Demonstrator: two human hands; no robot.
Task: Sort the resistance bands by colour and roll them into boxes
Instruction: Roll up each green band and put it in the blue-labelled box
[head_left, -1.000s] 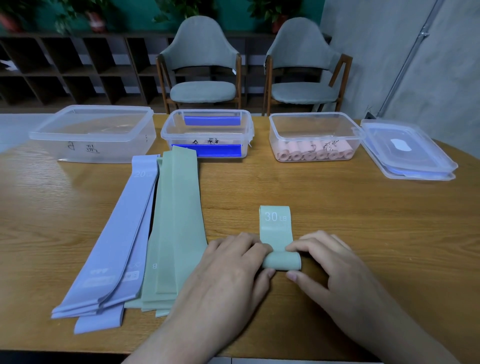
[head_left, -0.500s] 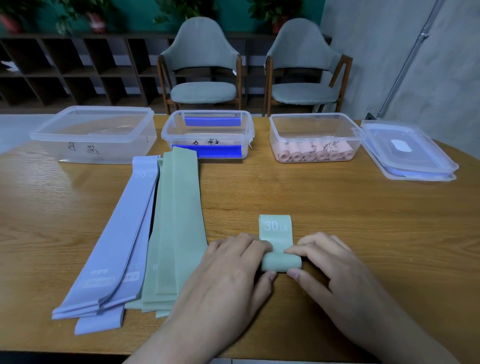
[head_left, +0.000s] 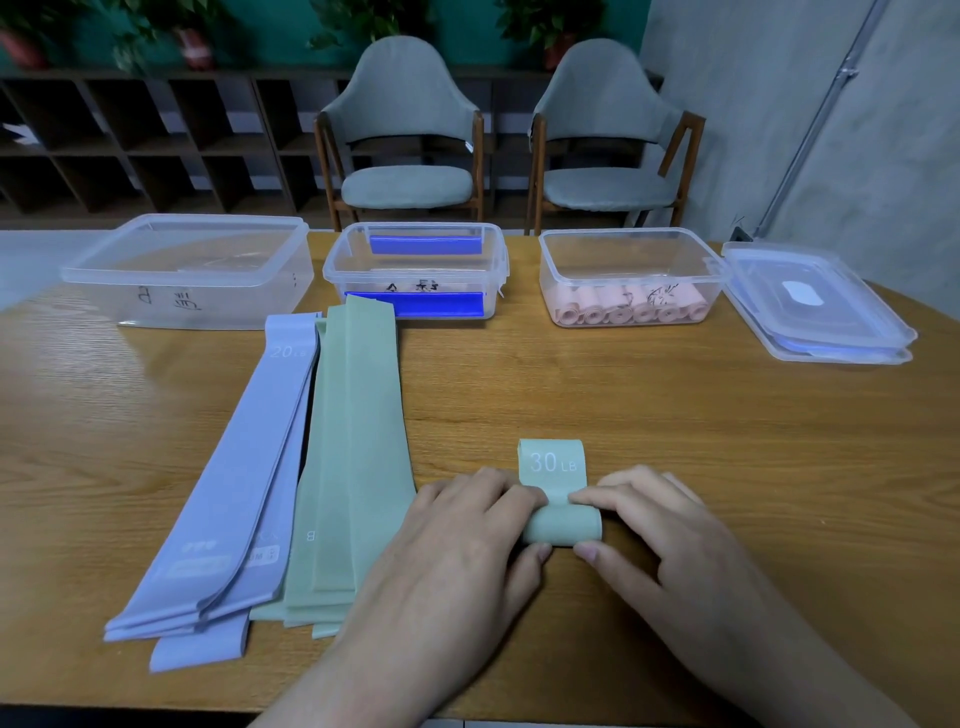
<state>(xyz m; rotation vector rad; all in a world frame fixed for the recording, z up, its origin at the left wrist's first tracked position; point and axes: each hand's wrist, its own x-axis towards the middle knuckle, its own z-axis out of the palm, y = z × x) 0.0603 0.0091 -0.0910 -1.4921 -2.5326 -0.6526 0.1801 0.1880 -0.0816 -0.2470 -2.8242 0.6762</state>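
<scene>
A green band (head_left: 562, 526) marked 30 LB lies near the table's front, mostly rolled up, with a short flat tail pointing away from me. My left hand (head_left: 457, 551) and my right hand (head_left: 660, 535) both pinch the roll from its two ends. To the left lie flat green bands (head_left: 358, 441) and lavender bands (head_left: 249, 467), side by side. Three clear boxes stand along the back: an empty left box (head_left: 187, 270), a middle box (head_left: 421, 270) with blue latches, and a right box (head_left: 631, 275) holding several pink rolls.
A stack of clear lids (head_left: 815, 306) lies at the back right. Two grey chairs (head_left: 410, 135) stand behind the table, with dark shelves to the left. The table's front edge runs just under my wrists.
The roll has advanced away from me, so the flat tail with the 30 LB mark is shorter. Both hands moved forward with it.
</scene>
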